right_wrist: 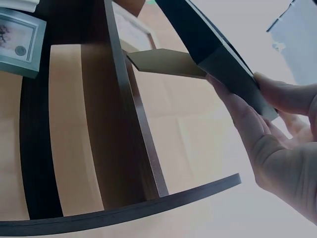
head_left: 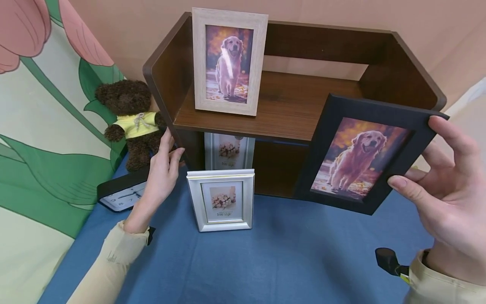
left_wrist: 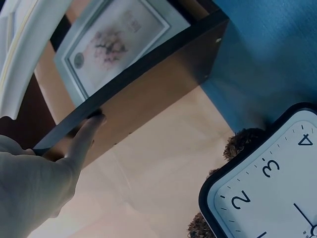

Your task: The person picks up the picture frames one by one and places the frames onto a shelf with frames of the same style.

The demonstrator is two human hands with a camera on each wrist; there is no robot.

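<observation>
Head view: the right hand (head_left: pixel 455 181) pinches a black frame (head_left: pixel 355 158) by its right side; it lies left of the fingers (head_left: pixel 446 128), long axis leaning right, before the right end of a brown shelf (head_left: pixel 402 71). The left hand (head_left: pixel 161 175), farther off, touches the shelf's left panel (head_left: pixel 168 80); whether it grips is hard to tell. Beyond, a pale frame (head_left: pixel 229 63) stands near the upper board's front-left corner.

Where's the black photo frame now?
Head view, right side: the black photo frame is held in the right hand, in front of the right end of the brown shelf.
</observation>
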